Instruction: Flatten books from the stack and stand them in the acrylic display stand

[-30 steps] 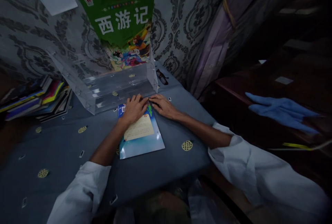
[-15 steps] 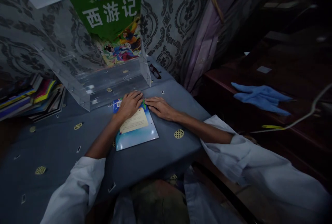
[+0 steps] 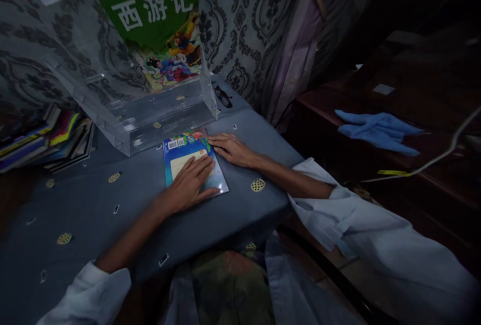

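A thin blue book (image 3: 193,142) with a pale text panel and a barcode lies flat on the dark blue tablecloth. Across its lower part rests my left hand (image 3: 192,180), palm down, fingers spread and thumb out to the side. My right hand (image 3: 233,150) lies at the book's upper right edge, fingers extended, fingertips touching the edge. Neither hand grips anything. Behind the book stands a clear acrylic rack (image 3: 128,139), with a large green book (image 3: 161,34) upright at its back.
Stacked books (image 3: 48,134) sit at the left. Dark-framed glasses (image 3: 223,97) lie right of the rack. Blue gloves (image 3: 379,131) and a pale cable (image 3: 447,157) are on a dark red surface at the right. Patterned wall covering (image 3: 240,19) rises behind.
My left hand has slid down over the book from its top edge toward its lower edge, uncovering the barcode and top picture. My right hand has stayed nearly in place.
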`<state>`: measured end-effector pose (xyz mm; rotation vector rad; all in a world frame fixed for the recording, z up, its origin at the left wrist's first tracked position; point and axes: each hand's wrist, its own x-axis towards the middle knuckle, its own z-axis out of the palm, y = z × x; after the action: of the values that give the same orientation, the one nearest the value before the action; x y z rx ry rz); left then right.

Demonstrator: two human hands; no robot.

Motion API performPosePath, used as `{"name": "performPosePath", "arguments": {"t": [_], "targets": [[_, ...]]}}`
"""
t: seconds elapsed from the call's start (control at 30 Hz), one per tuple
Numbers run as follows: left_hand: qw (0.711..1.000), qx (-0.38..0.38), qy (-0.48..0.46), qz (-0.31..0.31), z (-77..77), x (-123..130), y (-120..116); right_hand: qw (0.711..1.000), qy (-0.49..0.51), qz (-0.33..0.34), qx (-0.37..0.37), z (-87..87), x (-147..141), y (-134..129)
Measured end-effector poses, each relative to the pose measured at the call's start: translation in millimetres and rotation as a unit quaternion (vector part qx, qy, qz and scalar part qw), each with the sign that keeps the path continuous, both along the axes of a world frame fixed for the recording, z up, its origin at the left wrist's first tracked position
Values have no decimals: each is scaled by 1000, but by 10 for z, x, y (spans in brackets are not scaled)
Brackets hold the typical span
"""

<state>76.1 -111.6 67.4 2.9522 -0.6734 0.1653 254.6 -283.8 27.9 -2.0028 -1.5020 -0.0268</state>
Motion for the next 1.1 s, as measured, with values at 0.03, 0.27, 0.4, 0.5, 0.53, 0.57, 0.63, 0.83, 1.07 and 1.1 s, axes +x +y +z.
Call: {"name": "performPosePath", "arguments": {"t": [0.03, 0.27, 0.4, 0.5, 0.53, 0.57, 0.63, 0.83, 1.07, 1.1], "targets": [[1000, 9, -1, -9, 5, -59, -29, 1000, 0, 0, 0, 4, 2, 0], [997, 72, -31, 10, 2, -126, -209, 1000, 7, 12, -28, 84, 97, 108], [995, 77, -52, 30, -17, -96, -278, 999, 12, 0, -48, 128, 80, 148], [995, 67, -69, 31, -30, -105, -301, 999, 22, 1, -34, 126, -25, 60], [995, 63, -77, 29, -33, -111, -307, 999, 26, 6, -28, 118, -74, 7], [994, 60, -87, 26, -36, -117, -311, 999, 30, 12, -22, 108, -128, -55], [992, 55, -109, 18, -38, -126, -322, 999, 37, 22, -10, 92, -250, -200], [988, 47, -147, 7, -26, -136, -353, 996, 70, 50, 13, 127, -608, -603], [988, 47, -148, 7, -31, -142, -364, 992, 108, 52, 32, 173, -741, -736], [987, 49, -152, 6, -34, -142, -365, 992, 110, 51, 34, 175, -742, -737]]}}
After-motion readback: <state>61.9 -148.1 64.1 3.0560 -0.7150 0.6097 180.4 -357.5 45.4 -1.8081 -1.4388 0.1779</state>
